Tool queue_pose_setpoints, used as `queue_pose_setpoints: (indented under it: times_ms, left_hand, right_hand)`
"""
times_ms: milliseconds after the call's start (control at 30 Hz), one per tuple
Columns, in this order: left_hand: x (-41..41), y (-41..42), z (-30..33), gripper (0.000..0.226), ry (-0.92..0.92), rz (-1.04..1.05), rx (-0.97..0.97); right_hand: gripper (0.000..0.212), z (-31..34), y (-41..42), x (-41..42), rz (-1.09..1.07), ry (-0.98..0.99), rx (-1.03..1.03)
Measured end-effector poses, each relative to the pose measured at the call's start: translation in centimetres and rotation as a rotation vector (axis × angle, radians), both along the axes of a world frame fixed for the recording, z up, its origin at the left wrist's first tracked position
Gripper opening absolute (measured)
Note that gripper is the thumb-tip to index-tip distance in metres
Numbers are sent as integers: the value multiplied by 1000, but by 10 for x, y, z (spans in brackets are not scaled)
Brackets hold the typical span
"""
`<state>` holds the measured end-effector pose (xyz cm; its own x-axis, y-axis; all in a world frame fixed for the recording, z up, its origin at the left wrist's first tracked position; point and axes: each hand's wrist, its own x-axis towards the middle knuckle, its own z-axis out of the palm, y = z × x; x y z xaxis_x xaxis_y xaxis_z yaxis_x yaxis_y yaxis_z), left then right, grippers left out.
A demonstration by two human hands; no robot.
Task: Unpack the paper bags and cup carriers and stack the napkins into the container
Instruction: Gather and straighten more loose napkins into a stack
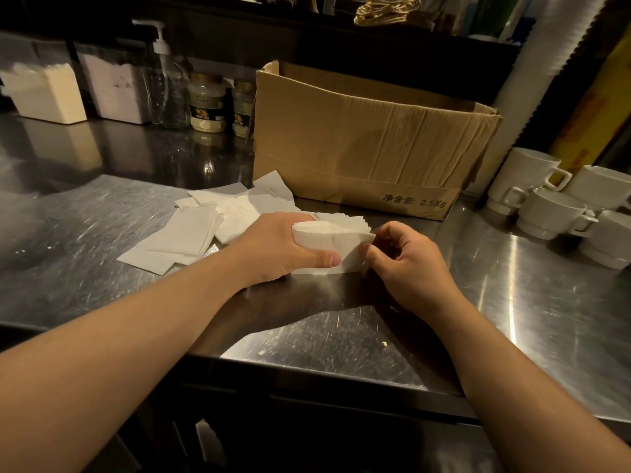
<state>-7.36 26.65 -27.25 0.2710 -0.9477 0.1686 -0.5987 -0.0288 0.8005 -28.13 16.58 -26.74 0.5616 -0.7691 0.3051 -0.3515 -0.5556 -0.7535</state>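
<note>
My left hand [273, 247] grips a thick stack of white napkins [327, 238] just above the steel counter, thumb across its near face. My right hand [409, 264] pinches the stack's right corner with curled fingers. More loose white napkins [191, 233] lie spread flat on the counter to the left of the hands. Two clear containers filled with napkins [47, 93] stand at the back left against the wall.
An open cardboard box [358, 138] stands right behind the hands. White cups [553, 206] are stacked at the right. A pump bottle [167, 83] and two jars [206, 104] stand at the back. The counter's front edge [307, 367] runs below my forearms.
</note>
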Motion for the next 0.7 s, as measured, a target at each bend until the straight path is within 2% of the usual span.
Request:
queue_pose_setpoints:
  times_ms: [233, 333, 400, 433, 567, 700]
  left_hand:
    - [-1, 0, 1, 32, -24, 2, 7]
    - [-2, 1, 2, 22, -59, 8, -6]
    - [-3, 2, 4, 25, -69, -12, -12]
    - [-4, 3, 4, 30, -63, -25, -12]
    - [-3, 2, 4, 42, -29, -52, -15]
    - [-5, 2, 5, 63, -17, -76, 33]
  right_hand:
    - [9, 0, -1, 2, -12, 4, 4]
    - [37, 0, -1, 4, 13, -26, 9]
    - [65, 1, -1, 5, 119, -64, 118]
    - [69, 1, -1, 5, 171, -77, 173]
    - [26, 2, 1, 5, 219, -88, 222]
    - [37, 1, 0, 3, 227, -150, 274]
